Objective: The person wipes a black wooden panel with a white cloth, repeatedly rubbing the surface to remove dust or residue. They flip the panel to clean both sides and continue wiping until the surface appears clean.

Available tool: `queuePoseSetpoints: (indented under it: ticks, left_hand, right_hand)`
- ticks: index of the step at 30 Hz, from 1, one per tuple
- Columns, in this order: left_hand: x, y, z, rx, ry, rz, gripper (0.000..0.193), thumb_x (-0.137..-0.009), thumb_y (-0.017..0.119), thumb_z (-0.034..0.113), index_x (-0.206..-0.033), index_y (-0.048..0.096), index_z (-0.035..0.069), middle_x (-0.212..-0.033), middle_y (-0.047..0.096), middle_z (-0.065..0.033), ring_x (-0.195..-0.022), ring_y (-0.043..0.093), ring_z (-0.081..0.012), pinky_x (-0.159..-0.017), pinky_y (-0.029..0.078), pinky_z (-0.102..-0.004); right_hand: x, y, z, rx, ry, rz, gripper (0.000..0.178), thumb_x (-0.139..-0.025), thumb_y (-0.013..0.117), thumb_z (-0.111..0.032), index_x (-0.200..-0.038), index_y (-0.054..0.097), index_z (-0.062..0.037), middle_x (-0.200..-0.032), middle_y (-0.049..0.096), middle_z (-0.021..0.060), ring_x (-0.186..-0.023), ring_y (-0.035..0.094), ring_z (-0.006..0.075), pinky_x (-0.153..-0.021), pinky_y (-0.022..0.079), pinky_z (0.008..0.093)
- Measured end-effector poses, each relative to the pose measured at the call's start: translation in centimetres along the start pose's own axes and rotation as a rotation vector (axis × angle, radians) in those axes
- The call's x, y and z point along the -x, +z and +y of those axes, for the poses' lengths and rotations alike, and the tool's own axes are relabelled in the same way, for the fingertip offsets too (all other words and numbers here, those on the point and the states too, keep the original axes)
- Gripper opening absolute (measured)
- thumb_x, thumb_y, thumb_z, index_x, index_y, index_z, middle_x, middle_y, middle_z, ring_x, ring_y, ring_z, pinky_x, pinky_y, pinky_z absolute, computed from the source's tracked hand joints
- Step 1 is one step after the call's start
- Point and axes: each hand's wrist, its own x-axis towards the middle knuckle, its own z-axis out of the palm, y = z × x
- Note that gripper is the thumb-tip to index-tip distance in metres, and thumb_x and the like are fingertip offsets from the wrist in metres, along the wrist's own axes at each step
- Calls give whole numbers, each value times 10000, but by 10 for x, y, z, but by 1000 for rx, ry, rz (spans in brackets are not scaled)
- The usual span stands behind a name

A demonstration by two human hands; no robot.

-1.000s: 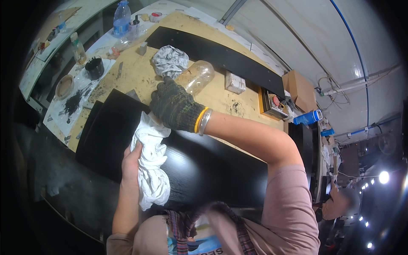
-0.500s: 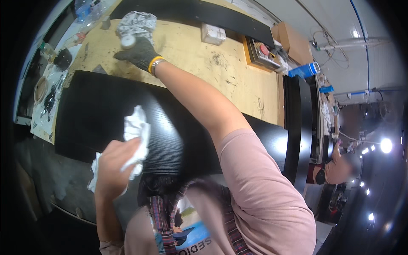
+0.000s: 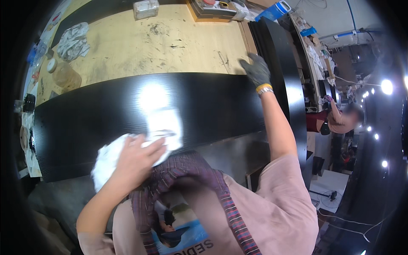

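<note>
Head view. Black panel (image 3: 221, 100) lies flat along the near edge of the worktop (image 3: 123, 46), spanning most of its width. White cloth (image 3: 163, 123) sits partly on the panel, left of centre, loose end toward its middle. Left hand (image 3: 138, 159) lies over the cloth, fingers bent and gripping a bunched fold against the palm. Right hand (image 3: 257, 72), gloved, is at the panel's far right corner, beside a stack of dark boards (image 3: 276, 63); thumb and fingers spread, nothing pinched. Whether it touches the panel: cannot tell.

Handling (judged): cloth light, limp, easily folded; best held as a gathered pad under flat fingers, loose end tucked in. Panel stiff, probably fairly heavy; glossy face likely slippery and prone to marking. Best hold: both short ends, by the edges, off the shiny face.
</note>
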Motion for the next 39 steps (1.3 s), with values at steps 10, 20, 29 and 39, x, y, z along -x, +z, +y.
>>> queuePoseSetpoints:
  ticks: [10, 20, 29, 39]
  left_hand:
    - [-43, -11, 13, 28, -36, -172, 489, -609, 707, -65, -1057, 771, 123, -1172, 682, 22, -920, 548, -239, -768, 383, -386]
    - [-54, -10, 15, -114, -43, -127, 436, -626, 697, -50, -1043, 747, 64, -1115, 669, -36, -958, 570, -269, -801, 426, -410]
    - [-71, 28, 69, 36, -176, 16, 488, -649, 643, -34, -1105, 740, 112, -1156, 694, -87, -1007, 596, -304, -913, 421, -441]
    - [129, -23, -14, -484, -834, 384, 321, -773, 650, 12, -1077, 729, 79, -1041, 703, -109, -927, 618, -326, -818, 479, -430]
  right_hand:
    - [101, 8, 83, -119, 263, 127, 561, -992, 532, -487, -1291, 618, -20, -1236, 669, 242, -1161, 621, 419, -1015, 472, 486]
    - [102, 5, 84, -133, 362, 100, 545, -988, 527, -480, -1290, 622, -36, -1228, 670, 238, -1162, 621, 413, -1016, 465, 501]
    - [103, 6, 83, -171, 220, 143, 555, -978, 583, -481, -1235, 652, 6, -1202, 678, 247, -1134, 628, 414, -995, 475, 480]
    - [97, 5, 93, -202, 322, 12, 616, -967, 609, -483, -1320, 611, 22, -1338, 619, 251, -1251, 581, 388, -1084, 431, 458]
